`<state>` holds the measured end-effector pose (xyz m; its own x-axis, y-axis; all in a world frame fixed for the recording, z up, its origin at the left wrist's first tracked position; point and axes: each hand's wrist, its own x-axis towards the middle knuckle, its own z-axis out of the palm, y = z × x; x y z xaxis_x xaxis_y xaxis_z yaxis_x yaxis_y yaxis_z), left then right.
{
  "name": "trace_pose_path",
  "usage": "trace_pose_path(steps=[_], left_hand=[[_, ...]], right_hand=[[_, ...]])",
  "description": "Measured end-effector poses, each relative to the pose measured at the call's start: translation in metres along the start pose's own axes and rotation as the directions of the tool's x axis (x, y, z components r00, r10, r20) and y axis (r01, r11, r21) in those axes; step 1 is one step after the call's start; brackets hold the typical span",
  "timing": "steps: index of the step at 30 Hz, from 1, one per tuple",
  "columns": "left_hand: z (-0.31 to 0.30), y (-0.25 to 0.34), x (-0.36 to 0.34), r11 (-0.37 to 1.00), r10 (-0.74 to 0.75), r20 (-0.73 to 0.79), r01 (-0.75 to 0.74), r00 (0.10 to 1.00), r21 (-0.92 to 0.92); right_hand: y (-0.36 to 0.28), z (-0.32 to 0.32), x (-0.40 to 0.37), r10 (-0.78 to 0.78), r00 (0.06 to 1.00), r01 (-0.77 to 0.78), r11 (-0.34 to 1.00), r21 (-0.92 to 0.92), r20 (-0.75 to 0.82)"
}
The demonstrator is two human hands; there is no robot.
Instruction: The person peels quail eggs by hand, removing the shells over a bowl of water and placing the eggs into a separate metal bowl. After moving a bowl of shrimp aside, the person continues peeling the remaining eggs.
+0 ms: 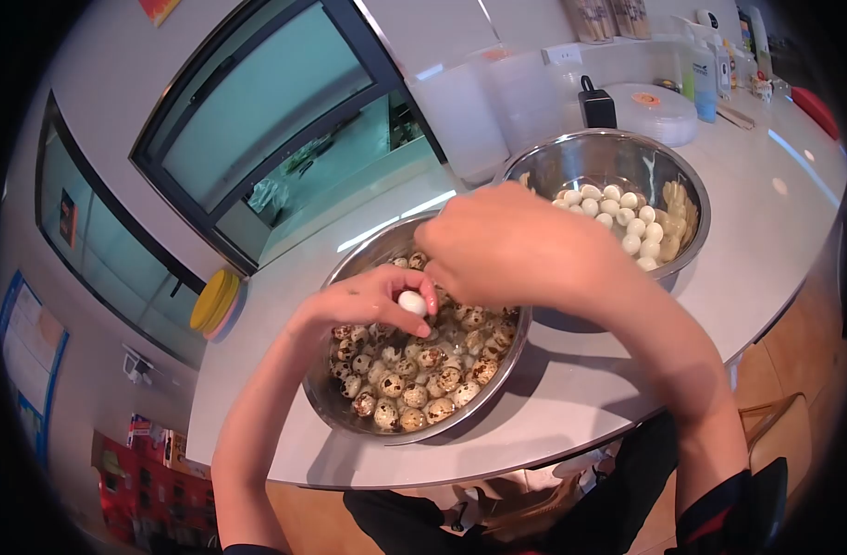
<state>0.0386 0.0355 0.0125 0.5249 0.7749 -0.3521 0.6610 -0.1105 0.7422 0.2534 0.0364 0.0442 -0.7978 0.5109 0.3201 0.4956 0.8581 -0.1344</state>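
Desk (pixel 756 231) being brightly lit, soft shadows (pixel 545 377) being cast, glare streaks (pixel 793 155) being reflected, edges being curved and blackened

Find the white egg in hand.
Head view, just left of centre: the white egg is in the left hand's fingers, above the steel bowl of speckled eggs.

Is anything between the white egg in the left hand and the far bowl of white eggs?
Yes: in this view the right hand and its forearm cross the direct line from the white egg in the left hand to the far bowl. The rim of the near bowl stands between too.
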Motion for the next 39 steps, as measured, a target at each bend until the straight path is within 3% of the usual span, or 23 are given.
trace_pose_path(steps=[2, 3, 5, 8, 10, 14, 17, 18, 20, 23, 26, 28, 29, 31, 32, 35, 39], left_hand=[[-0.019, -0.007, -0.005, 0.942, 0.001, -0.174, 0.058, 0.985, 0.330], [-0.028, -0.007, -0.003, 0.943, 0.024, -0.153, 0.029, 0.988, 0.332], [-0.044, 0.001, 0.004, 0.971, 0.013, -0.401, 0.085, 0.916, 0.223], [-0.031, 0.060, 0.032, 0.993, 0.001, -0.385, 0.043, 0.923, 0.106], [-0.017, 0.076, 0.064, 0.981, 0.142, -0.246, -0.103, 0.959, 0.164], [-0.002, 0.086, 0.127, 0.951, 0.214, -0.082, -0.188, 0.973, 0.246], [-0.003, 0.093, 0.129, 0.967, 0.141, -0.136, -0.107, 0.981, 0.230], [-0.005, 0.089, 0.125, 0.967, 0.200, -0.223, -0.157, 0.954, 0.199], [-0.013, 0.077, 0.096, 0.973, 0.213, -0.338, -0.168, 0.917, 0.157], [-0.017, 0.054, 0.036, 0.981, 0.193, -0.471, -0.168, 0.861, 0.096], [-0.014, 0.012, -0.006, 0.958, 0.267, -0.498, -0.283, 0.825, 0.045], [-0.001, -0.002, -0.034, 0.994, 0.106, -0.478, -0.092, 0.872, 0.053], [0.004, -0.010, -0.040, 0.994, 0.106, -0.480, -0.099, 0.871, 0.041], [0.010, -0.029, -0.044, 0.966, 0.179, -0.457, -0.066, 0.871, 0.251], [0.011, -0.038, -0.040, 0.901, 0.289, -0.447, -0.082, 0.846, 0.426], [0.013, -0.051, -0.033, 0.870, 0.296, -0.391, -0.077, 0.872, 0.486], [0.014, -0.043, -0.033, 0.921, 0.298, -0.377, -0.160, 0.877, 0.355]], right_hand=[[-0.008, 0.019, 0.005, -0.080, 0.985, 0.085, 0.996, -0.027, 0.155], [-0.010, 0.043, 0.012, -0.106, 0.969, 0.121, 0.991, -0.055, 0.223], [-0.020, 0.078, 0.018, -0.167, 0.930, 0.204, 0.975, -0.082, 0.327], [-0.026, 0.079, 0.016, -0.166, 0.921, 0.192, 0.981, -0.039, 0.351], [-0.027, 0.078, 0.019, -0.152, 0.919, 0.178, 0.983, -0.040, 0.364], [-0.026, 0.091, 0.025, -0.130, 0.901, 0.176, 0.982, -0.075, 0.414], [-0.023, 0.089, 0.028, -0.093, 0.895, 0.124, 0.991, -0.044, 0.437], [-0.027, 0.074, 0.028, -0.039, 0.856, 0.091, 0.993, -0.076, 0.515], [-0.017, 0.085, 0.024, -0.083, 0.928, 0.095, 0.995, -0.015, 0.364], [-0.012, 0.080, 0.027, -0.063, 0.916, 0.080, 0.996, -0.027, 0.395], [-0.011, 0.079, 0.028, -0.057, 0.935, 0.068, 0.998, -0.018, 0.349], [-0.014, 0.080, 0.029, -0.060, 0.953, 0.058, 0.998, 0.016, 0.296], [-0.016, 0.080, 0.029, -0.059, 0.949, 0.059, 0.998, 0.011, 0.308], [-0.018, 0.079, 0.032, -0.154, 0.956, 0.119, 0.982, 0.149, 0.250], [-0.020, 0.078, 0.033, -0.146, 0.932, 0.102, 0.984, 0.146, 0.331], [-0.026, 0.072, 0.035, -0.198, 0.889, 0.115, 0.969, 0.219, 0.412], [-0.023, 0.077, 0.030, -0.223, 0.878, 0.164, 0.971, 0.172, 0.424]])
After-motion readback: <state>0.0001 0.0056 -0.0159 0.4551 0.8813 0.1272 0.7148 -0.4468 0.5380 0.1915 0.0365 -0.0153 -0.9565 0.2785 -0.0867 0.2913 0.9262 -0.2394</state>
